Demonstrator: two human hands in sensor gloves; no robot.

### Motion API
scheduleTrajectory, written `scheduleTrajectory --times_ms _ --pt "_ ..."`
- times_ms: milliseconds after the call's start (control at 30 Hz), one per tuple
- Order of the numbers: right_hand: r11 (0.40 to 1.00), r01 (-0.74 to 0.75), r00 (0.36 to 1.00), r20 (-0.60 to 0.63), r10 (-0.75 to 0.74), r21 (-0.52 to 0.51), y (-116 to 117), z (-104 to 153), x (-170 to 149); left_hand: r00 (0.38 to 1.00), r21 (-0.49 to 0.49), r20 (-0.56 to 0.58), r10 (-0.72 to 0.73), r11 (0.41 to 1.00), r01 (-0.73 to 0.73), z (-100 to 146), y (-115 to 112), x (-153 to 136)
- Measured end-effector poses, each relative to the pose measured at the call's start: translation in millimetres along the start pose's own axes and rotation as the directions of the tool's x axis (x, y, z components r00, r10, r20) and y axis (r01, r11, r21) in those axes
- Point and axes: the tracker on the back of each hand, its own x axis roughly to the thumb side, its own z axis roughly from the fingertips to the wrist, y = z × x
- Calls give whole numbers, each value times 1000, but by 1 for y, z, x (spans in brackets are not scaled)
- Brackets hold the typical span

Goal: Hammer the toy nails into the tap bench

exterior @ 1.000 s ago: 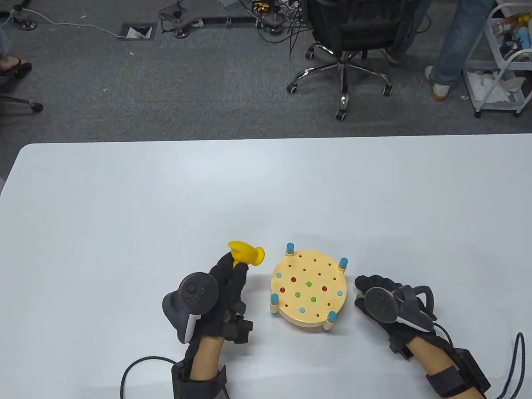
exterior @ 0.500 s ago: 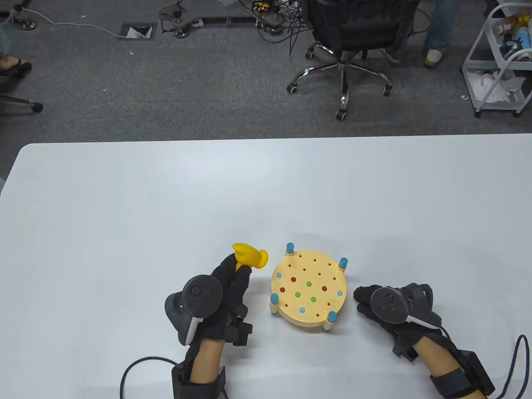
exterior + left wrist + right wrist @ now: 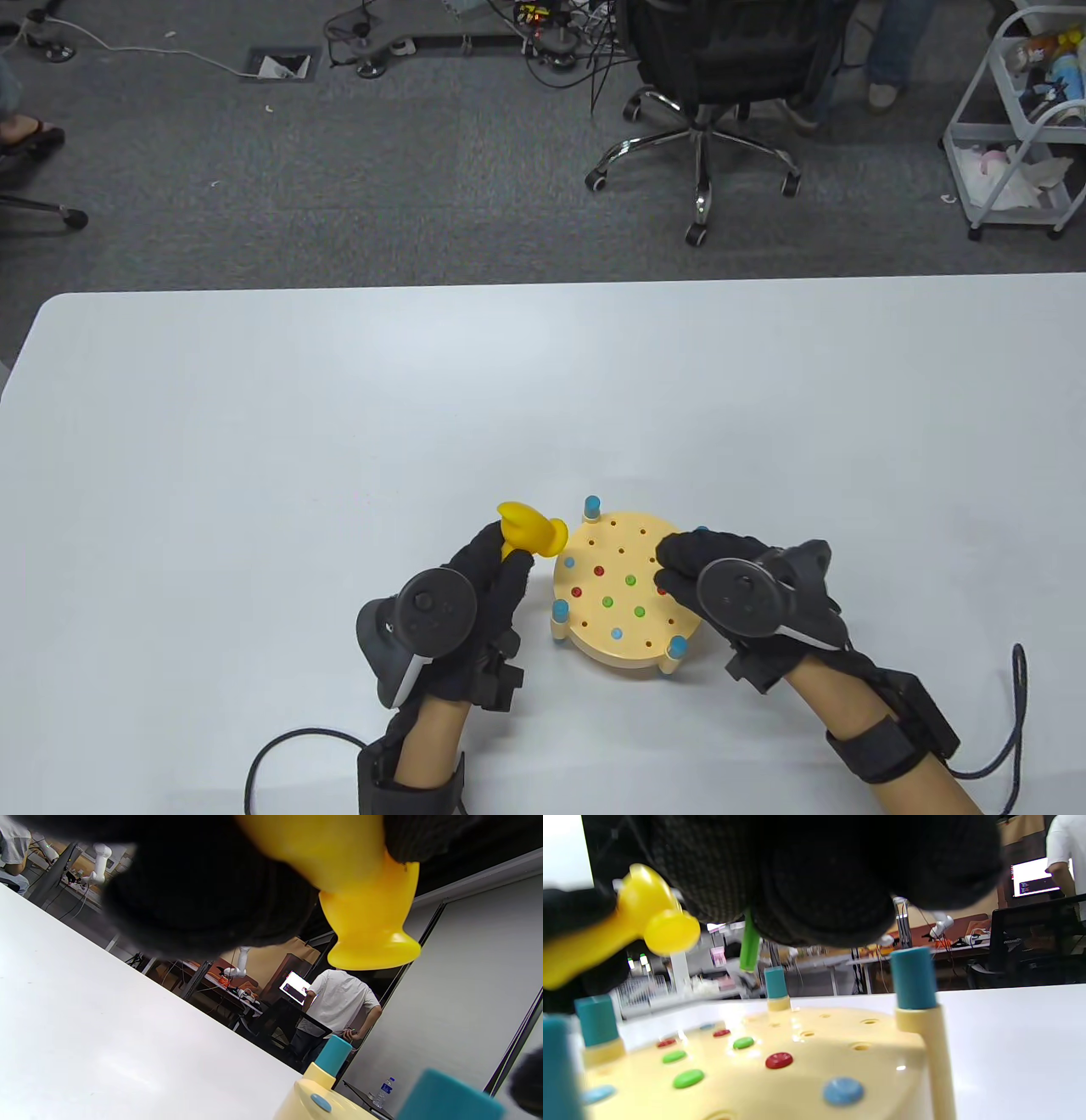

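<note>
The round cream tap bench (image 3: 624,628) stands near the table's front edge, with red, green and blue nail heads flush in its top and blue-capped legs. My left hand (image 3: 479,586) grips a yellow toy hammer (image 3: 530,531) by the handle, its head raised just left of the bench; the hammer also shows in the left wrist view (image 3: 365,921) and the right wrist view (image 3: 649,923). My right hand (image 3: 687,564) is over the bench's right side and pinches a green nail (image 3: 750,942) that hangs upright above the bench top (image 3: 806,1069).
The white table (image 3: 339,407) stretches away behind the bench. Beyond its far edge are an office chair (image 3: 704,93), a white cart (image 3: 1018,127) and floor cables.
My right hand has moved left from the table beside the bench to over its right side, carrying the green nail. My left hand with the hammer has shifted slightly right, toward the bench.
</note>
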Motion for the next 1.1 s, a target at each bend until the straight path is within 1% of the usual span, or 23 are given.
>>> scheduleTrajectory --times_ms 67,133,200,267,367,500,700,800,833,933,967,1000,1100 --pt "993 -104 995 -1 105 49 5 -11 10 1000 -6 2 4 1000 -4 0 0 0" --pt "974 -218 976 -9 219 68 11 -20 18 1000 -10 4 7 1000 -7 0 0 0" --pt "956 -280 960 -7 281 85 17 -27 23 1000 -10 8 9 1000 -9 0 0 0" --pt "948 -303 952 -8 305 98 21 -31 24 1000 -6 12 10 1000 -10 0 1 0" --pt "944 -308 950 -22 313 117 25 -35 23 1000 -3 16 10 1000 -10 0 2 1" --pt "944 -309 949 -25 314 118 28 -36 20 1000 -6 18 12 1000 -12 0 2 1" --pt "948 -306 951 -16 309 88 28 -34 20 1000 -13 17 5 1000 -5 0 1 1" --pt "943 -318 947 -14 321 102 32 -33 20 1000 -15 16 3 1000 -3 0 1 2" --pt "941 -327 944 -9 329 84 32 -33 21 1000 -16 16 2 1000 -2 0 1 2" --pt "931 -349 937 16 350 104 33 -30 24 1000 -19 19 1 1000 -1 0 1 3" --pt "923 -358 933 18 359 139 33 -30 24 1000 -21 21 1 1000 -1 0 0 3" --pt "917 -370 928 10 372 149 31 -28 24 1000 -22 24 0 1000 1 0 0 3" --pt "945 -326 945 -18 326 13 14 -22 21 1000 -23 29 -5 1000 5 0 0 4"
